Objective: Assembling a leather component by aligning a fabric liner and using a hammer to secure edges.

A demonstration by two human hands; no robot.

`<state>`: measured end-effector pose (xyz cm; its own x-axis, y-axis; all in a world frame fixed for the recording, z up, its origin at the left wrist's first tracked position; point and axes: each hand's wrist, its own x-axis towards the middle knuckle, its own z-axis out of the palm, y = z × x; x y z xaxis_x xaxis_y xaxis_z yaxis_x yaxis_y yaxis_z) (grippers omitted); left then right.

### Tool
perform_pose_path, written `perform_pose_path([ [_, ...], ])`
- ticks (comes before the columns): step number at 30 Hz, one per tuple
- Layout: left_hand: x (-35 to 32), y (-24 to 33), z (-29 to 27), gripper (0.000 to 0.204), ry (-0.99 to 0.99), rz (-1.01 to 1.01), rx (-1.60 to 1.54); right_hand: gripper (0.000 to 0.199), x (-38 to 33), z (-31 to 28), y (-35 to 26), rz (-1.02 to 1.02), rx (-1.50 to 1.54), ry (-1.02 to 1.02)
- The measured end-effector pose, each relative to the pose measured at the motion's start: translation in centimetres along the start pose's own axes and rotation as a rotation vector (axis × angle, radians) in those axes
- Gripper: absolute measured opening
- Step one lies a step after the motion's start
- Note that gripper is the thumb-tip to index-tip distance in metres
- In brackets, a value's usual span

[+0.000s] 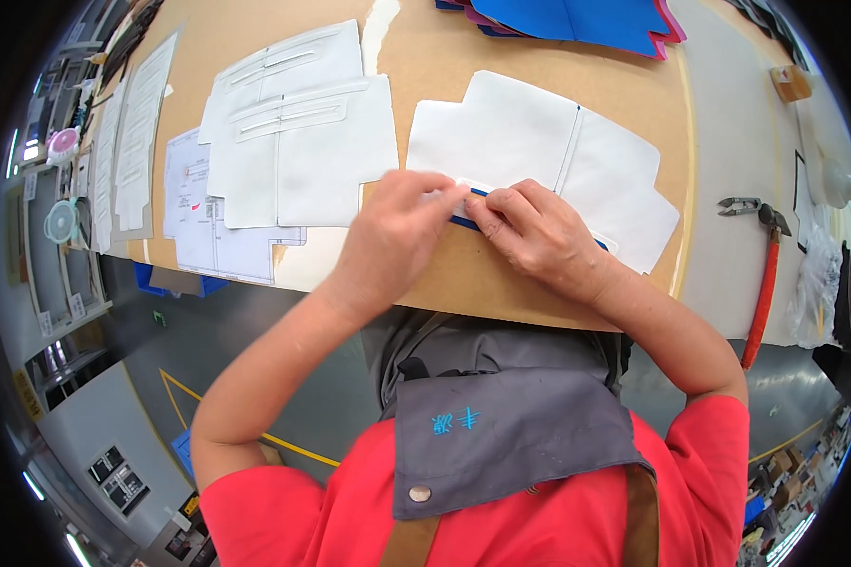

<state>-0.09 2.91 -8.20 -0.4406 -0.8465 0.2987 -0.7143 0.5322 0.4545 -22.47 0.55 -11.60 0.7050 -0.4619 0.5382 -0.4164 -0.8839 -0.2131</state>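
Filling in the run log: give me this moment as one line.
left hand: pressing blue strip | right hand: pressing same strip | strip lies on white sheet | surface: brown board

Work surface is a brown board (529, 42) laid over a pale table (728, 142), its near edge toward the person. Lying directly on the board: a white cut piece (539, 142) at centre, two overlapping white pieces with slot outlines (298, 142) to its left over a printed paper sheet (203, 227), long white strips (140, 123) at far left, and a blue and magenta stack (586, 19) at the far edge. On the bare table to the right lie red-handled pliers (764, 274) and a small brown block (790, 83).
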Motion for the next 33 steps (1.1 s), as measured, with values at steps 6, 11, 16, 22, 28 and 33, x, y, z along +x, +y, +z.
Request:
perform_pose_path([
  [6,-1.8,0.9,1.7,0.04,0.012,0.039,0.141,0.031,-0.4,-0.8,-0.2,0.149,0.104,-0.049],
  [11,-2.6,0.8,2.0,0.044,0.009,0.021,0.158,0.033,-1.2,-1.5,-0.4,0.269,0.228,-0.103],
  [16,-2.4,1.7,1.4,0.042,-0.053,0.044,0.239,0.031,-1.2,-2.0,-0.5,0.1,0.075,-0.11],
  [22,-2.5,2.2,1.8,0.044,-0.063,0.045,0.189,0.026,-0.6,-3.9,-0.4,0.471,0.305,-0.25],
  [28,-2.3,2.5,1.4,0.048,-0.077,0.009,0.163,0.018,-1.2,-4.1,-1.0,0.601,0.379,-0.168],
  [33,-2.1,2.5,1.4,0.046,-0.087,0.012,0.162,0.024,-2.0,-3.5,-1.0,0.514,0.314,-0.091],
])
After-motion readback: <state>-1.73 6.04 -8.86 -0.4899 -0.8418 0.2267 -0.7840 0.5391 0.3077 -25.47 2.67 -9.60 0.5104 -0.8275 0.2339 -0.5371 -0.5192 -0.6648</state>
